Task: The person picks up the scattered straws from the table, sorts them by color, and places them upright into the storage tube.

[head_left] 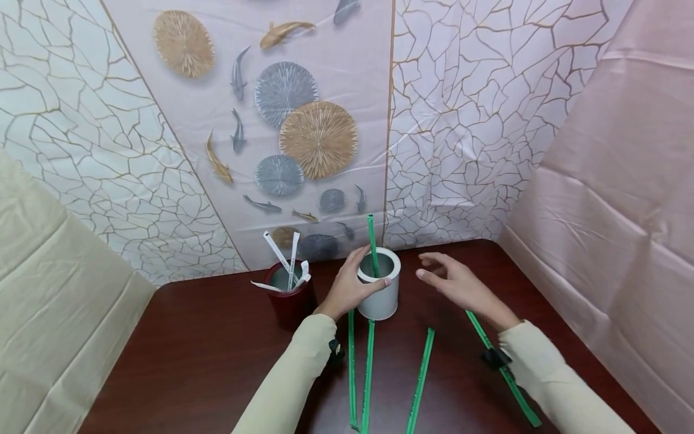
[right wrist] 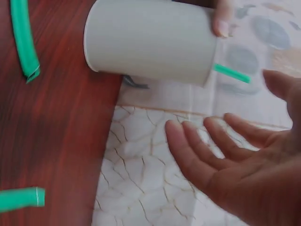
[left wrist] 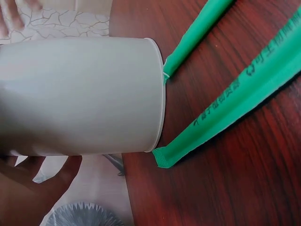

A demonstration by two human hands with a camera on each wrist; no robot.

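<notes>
A light grey cylindrical pot (head_left: 379, 299) with a white rim stands upright on the dark red table (head_left: 217, 355). One green wrapped straw (head_left: 372, 238) stands in it and pokes out above the rim. My left hand (head_left: 349, 286) holds the pot from its left side, thumb across the near rim; its other fingers are partly hidden. To the right of the pot, my right hand (right wrist: 235, 165) hovers with fingers spread loosely and nothing in them. Below it lies a green wrapped straw (head_left: 520, 398), partly covered by the right forearm.
Several more green wrapped straws lie lengthwise in front of the pot, one (head_left: 420, 380) apart from the others. A dark red pot (head_left: 293, 307) holding white wrapped straws (head_left: 293, 259) stands left of the left hand. Patterned cloth (head_left: 450, 150) hangs behind the table.
</notes>
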